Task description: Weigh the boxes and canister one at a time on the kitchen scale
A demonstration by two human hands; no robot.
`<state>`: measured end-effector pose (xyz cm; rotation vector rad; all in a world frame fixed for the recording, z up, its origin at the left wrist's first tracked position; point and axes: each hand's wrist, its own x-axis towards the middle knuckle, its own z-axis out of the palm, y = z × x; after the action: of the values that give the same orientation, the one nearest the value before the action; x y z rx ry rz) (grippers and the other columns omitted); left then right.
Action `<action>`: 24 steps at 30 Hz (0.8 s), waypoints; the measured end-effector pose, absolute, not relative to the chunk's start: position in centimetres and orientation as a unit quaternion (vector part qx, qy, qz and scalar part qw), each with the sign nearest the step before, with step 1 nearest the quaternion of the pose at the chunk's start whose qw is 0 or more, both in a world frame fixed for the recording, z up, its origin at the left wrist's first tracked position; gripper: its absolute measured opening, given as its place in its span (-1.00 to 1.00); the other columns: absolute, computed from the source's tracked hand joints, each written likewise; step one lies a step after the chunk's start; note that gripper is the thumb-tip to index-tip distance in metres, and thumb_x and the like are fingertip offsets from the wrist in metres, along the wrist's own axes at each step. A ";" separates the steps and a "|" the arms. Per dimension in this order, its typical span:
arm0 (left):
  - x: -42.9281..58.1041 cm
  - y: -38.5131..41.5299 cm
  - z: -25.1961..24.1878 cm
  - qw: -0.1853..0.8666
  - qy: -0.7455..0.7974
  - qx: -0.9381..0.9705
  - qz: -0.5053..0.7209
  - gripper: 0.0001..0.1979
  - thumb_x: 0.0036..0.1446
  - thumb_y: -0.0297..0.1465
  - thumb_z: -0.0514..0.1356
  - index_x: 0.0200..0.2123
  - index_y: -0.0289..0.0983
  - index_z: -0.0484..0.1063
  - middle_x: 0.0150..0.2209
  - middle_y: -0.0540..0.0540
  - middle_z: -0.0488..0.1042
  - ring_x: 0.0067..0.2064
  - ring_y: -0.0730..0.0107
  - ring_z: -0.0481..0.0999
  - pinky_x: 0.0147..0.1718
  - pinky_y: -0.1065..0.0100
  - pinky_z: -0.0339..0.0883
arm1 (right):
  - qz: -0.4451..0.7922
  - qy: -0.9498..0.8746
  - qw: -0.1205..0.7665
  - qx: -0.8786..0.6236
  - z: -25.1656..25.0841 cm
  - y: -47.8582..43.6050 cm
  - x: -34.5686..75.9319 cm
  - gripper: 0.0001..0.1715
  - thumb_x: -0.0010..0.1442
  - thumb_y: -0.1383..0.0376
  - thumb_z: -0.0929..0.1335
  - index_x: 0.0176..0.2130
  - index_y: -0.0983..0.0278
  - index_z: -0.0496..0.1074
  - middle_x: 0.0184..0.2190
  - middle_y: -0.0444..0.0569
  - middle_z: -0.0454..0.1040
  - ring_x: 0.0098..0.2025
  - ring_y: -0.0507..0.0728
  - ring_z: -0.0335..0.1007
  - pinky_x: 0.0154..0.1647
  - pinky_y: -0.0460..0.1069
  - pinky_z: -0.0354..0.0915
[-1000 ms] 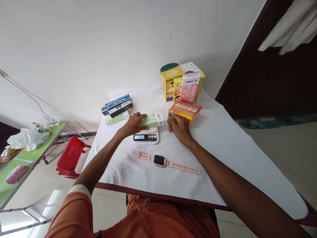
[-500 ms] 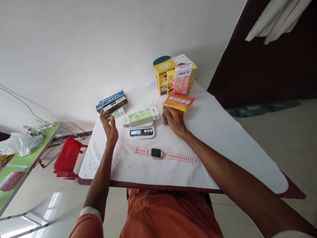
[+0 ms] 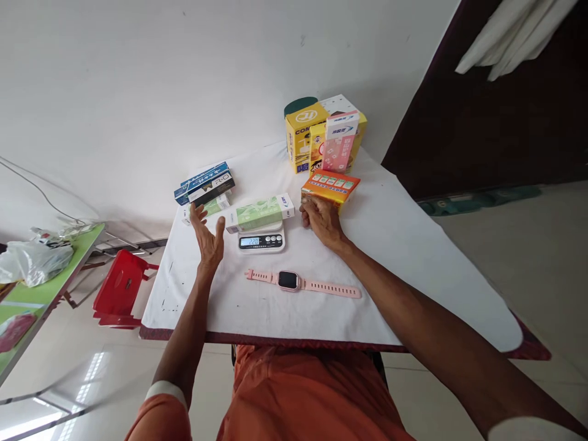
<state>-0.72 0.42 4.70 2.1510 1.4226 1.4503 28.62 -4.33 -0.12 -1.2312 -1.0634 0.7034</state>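
A long green and white box (image 3: 260, 212) lies across a small white digital scale (image 3: 261, 240) in the middle of the white-covered table (image 3: 404, 269). My left hand (image 3: 207, 237) is raised just left of the box, palm turned inward, fingers apart, holding nothing. My right hand (image 3: 320, 218) rests on the cloth in a loose fist, knuckles against the near edge of an orange box (image 3: 329, 187); nothing shows inside it. A pink smartwatch (image 3: 301, 283) lies flat in front of the scale.
Blue, black and green boxes (image 3: 204, 185) are stacked at the table's back left. Yellow, pink and white boxes (image 3: 325, 137) stand at the back right by the wall. A red stool (image 3: 120, 290) and a green table with a plastic bag (image 3: 28, 263) stand to the left.
My left hand let go of the green box on the scale and drew back to the left, opening with palm raised. The scale's reading changed. My right hand stayed by the orange box.
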 end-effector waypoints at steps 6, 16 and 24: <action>4.3 2.2 8.8 0.052 0.387 0.896 0.210 -0.15 0.26 0.05 0.31 0.47 -0.16 0.15 0.33 -0.34 0.37 0.38 -0.19 0.32 0.35 -0.16 0.17 | 0.311 -0.461 0.638 -0.533 -0.1 -4.1 28.6 -0.46 0.38 -0.15 0.33 -0.40 0.21 0.34 -0.54 -0.16 0.36 -0.60 -0.02 0.27 -0.60 -0.10 0.25; 8.0 6.5 12.5 0.074 0.406 0.911 -0.030 -0.50 0.08 -0.16 0.42 0.05 -0.23 0.48 0.12 -0.27 0.57 0.18 -0.14 0.52 0.19 -0.05 0.35 | 0.326 -0.442 0.637 -0.542 -0.2 -3.7 28.6 -0.53 0.37 -0.08 0.30 -0.39 0.19 0.31 -0.51 -0.13 0.39 -0.59 0.02 0.26 -0.63 -0.08 0.25; 12.4 11.4 17.6 0.176 0.392 0.874 0.226 -0.55 -0.04 -0.20 0.45 -0.12 -0.21 0.40 -0.06 -0.12 0.60 -0.05 0.14 0.59 -0.09 0.15 0.49 | 0.318 -0.453 0.633 -0.541 -0.6 -3.5 28.6 -0.51 0.42 -0.04 0.26 -0.44 0.16 0.24 -0.58 -0.16 0.33 -0.61 0.03 0.25 -0.58 -0.06 0.24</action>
<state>12.41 11.39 17.57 2.4752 1.1108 0.6385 28.57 -3.48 -0.59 -1.2385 -1.0359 0.7272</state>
